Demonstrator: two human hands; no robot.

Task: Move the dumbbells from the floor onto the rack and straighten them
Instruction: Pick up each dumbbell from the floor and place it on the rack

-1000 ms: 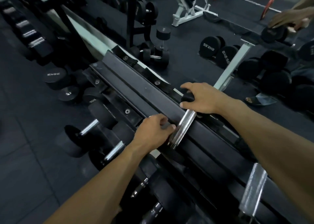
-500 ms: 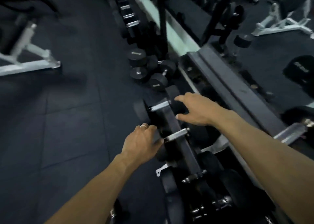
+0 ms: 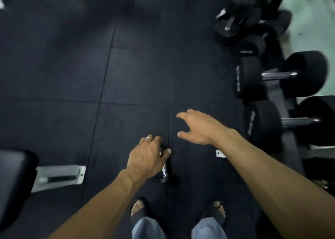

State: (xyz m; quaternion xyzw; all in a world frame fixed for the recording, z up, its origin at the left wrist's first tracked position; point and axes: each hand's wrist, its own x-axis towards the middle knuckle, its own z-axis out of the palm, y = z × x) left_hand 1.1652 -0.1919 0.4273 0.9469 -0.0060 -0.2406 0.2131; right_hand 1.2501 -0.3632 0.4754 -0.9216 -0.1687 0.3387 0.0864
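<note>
At far left: padded bench (image 3: 12, 180) with pale metal foot (image 3: 59, 177), both clear of the work.

At centre, on the rubber floor (image 3: 72, 75): 1 small dumbbell (image 3: 165, 173), chrome handle, dark heads, lying just ahead of the sandalled feet (image 3: 139, 208). Long axis judged roughly away from the body; far end hidden under the hand, so exact heading not confirmed. Left hand (image 3: 147, 157) directly over the far part of the dumbbell, fingers (image 3: 154, 141) curled downward, 1 ring visible. Contact with the dumbbell not determinable; grasp not confirmed.

Right of centre: right hand (image 3: 197, 128) spread and empty, fingers loose, over bare floor ahead and to the right of the dumbbell, well apart from it.

At far right: rack (image 3: 282, 101) carrying at least 2 large dumbbells (image 3: 279, 74), handles lying crosswise. More dumbbells (image 3: 233, 12) grouped beyond, placement unclear through blur.

Assessment: left hand nearer by a clear margin. Pickup turns on closing around the handle, which lies below and slightly toward the body from the left fingertips. Rack to the right for the carry.
</note>
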